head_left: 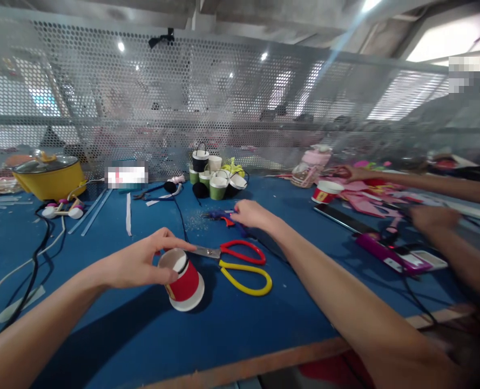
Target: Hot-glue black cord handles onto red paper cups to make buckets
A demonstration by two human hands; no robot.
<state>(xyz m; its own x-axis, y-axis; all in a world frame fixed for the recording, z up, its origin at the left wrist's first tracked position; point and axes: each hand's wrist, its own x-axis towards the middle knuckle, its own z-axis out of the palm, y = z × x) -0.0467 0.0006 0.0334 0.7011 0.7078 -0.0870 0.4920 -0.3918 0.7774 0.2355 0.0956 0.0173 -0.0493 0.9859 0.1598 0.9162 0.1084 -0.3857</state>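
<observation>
My left hand [142, 259] grips a small red paper cup [185, 281] between thumb and fingers. The cup is tilted, its wide white rim down near the table and its recessed white base facing up, with a dark strip along that edge. Farther out, my right hand [250, 214] is closed around a blue glue gun [219, 216] with a red trigger, its nozzle pointing left. Scissors [243, 267] with one red and one yellow handle lie between the hands. Their blades reach toward my left index fingertip, and the tips are hidden.
Small green, black and white cups [218, 185] stand stacked at the back. A yellow pot [49, 175] and power cords occupy the left. On the right are a phone [340, 219], a purple box [389, 254], another red cup [326, 192], pink scraps and a co-worker's hands [434, 221].
</observation>
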